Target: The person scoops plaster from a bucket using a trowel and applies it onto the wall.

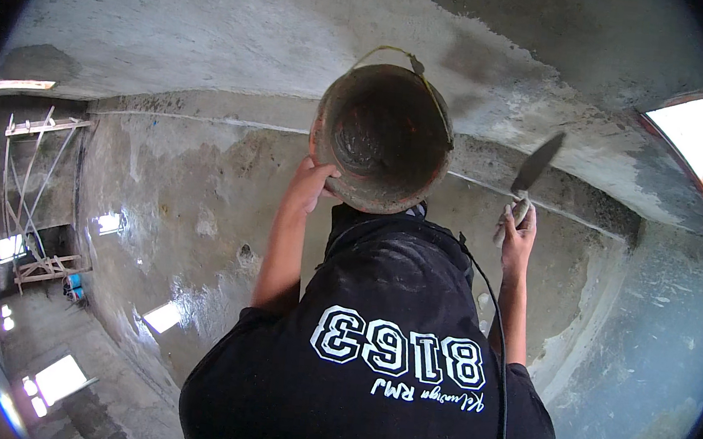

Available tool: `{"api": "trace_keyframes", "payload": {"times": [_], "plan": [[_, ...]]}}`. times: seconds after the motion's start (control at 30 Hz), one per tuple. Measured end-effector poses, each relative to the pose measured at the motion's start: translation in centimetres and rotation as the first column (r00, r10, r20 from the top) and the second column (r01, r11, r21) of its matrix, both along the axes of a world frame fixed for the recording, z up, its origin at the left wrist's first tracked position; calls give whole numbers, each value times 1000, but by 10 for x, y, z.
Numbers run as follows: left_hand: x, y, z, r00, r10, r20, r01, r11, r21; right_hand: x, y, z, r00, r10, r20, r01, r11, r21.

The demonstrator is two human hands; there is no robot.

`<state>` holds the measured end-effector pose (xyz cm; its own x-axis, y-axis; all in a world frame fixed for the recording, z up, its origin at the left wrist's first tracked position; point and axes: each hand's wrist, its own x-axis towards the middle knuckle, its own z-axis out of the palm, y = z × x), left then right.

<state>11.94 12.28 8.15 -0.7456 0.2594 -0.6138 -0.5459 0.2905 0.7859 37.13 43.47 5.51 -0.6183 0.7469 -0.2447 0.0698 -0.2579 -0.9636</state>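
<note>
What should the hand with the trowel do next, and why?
Probably swing the trowel left and dip it into the bucket. The right hand holds its blade up and away from the bucket, and the left hand tips the bucket's open mouth toward it.

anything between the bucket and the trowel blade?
Nothing solid. In the head view the gap between the bucket in the left hand and the trowel in the right hand shows only plastered wall behind.

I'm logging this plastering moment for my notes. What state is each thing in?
bucket: raised, tilted, mouth toward camera, some dark mortar inside
trowel: upright, blade up near the wall
left hand: gripping bucket's rim
right hand: closed on trowel's handle
wall: grey, patchy, wet-looking plaster
</note>
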Motion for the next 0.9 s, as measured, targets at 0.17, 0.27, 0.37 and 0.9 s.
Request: {"api": "trace_keyframes", "payload": {"times": [0.17, 0.27, 0.37, 0.9], "plan": [[5, 28, 4, 990, -141, 11, 141, 987, -76, -8, 1, 44, 940, 173, 295, -285, 871, 400], [3, 34, 3, 989, -141, -54, 138, 988, -64, -24, -6, 68, 896, 243, 371, -396, 814, 425], [1, 33, -3, 929, -356, -102, 315, 904, -288, -43, -4, 87, 583, 391, 713, -784, 502, 366], [28, 48, -40, 849, -266, -457, 353, 928, 117, -163, -24, 21, 239, 421, 875, -969, 47, 242]]}}
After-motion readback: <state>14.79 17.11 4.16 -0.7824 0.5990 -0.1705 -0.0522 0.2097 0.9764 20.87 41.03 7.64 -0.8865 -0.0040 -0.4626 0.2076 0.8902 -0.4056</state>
